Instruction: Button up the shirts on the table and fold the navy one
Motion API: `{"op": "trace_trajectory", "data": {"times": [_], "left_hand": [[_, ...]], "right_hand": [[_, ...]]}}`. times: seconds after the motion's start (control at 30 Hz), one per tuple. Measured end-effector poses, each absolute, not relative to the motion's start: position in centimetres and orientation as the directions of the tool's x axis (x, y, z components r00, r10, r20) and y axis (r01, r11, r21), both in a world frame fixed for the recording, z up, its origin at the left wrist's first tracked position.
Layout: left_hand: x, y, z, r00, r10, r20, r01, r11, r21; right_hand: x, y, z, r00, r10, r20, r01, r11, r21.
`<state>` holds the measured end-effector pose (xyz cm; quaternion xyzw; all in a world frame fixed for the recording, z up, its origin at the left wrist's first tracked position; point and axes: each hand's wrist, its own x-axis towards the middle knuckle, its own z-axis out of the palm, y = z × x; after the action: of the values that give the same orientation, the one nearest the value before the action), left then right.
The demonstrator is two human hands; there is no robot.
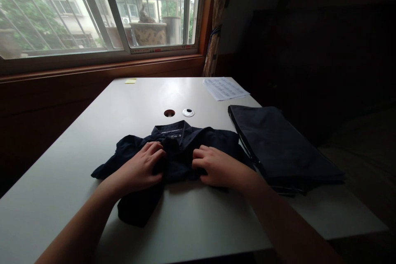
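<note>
The left hand (144, 165) and right hand (215, 168), fingers curled nearly closed, pinched the dark shirt (179, 167). It looked light and limp, best held either side of its collar (189, 133).

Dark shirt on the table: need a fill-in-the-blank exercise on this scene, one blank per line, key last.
The left hand and right hand both touch the dark shirt, whose ____ is at its far side, toward the window.
The stack of dark cloth lies to the ____ of the shirt.
The small note at the far edge of the white table is ____ in colour.

Missing words: collar; right; yellow.
</note>
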<state>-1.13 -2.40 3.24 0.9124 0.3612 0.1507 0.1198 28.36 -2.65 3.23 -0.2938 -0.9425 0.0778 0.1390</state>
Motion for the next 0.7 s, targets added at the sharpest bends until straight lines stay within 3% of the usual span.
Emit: {"op": "trace_trajectory", "data": {"times": [0.2, 0.43, 0.7], "left_hand": [[-1.3, -2.2, 3.5, 0.686, 0.709, 0.162, 0.645, -0.696, 0.314], [-1.8, -1.8, 3.5, 0.670, 0.720, 0.182, 0.663, -0.691, 0.289], [-0.9, -1.9, 3.6, 0.649, 0.734, 0.202, 0.716, -0.678, 0.164]], "right_hand": [[29.9, -1.0, 4.0, -0.722, 0.631, 0.284, 0.618, 0.773, -0.146], [31.3, -0.2, 4.7, -0.539, 0.646, 0.541, 0.673, 0.716, -0.186], [31.6, -0.6, 5.0, -0.619, 0.651, 0.439, 0.600, 0.753, -0.271]]}}
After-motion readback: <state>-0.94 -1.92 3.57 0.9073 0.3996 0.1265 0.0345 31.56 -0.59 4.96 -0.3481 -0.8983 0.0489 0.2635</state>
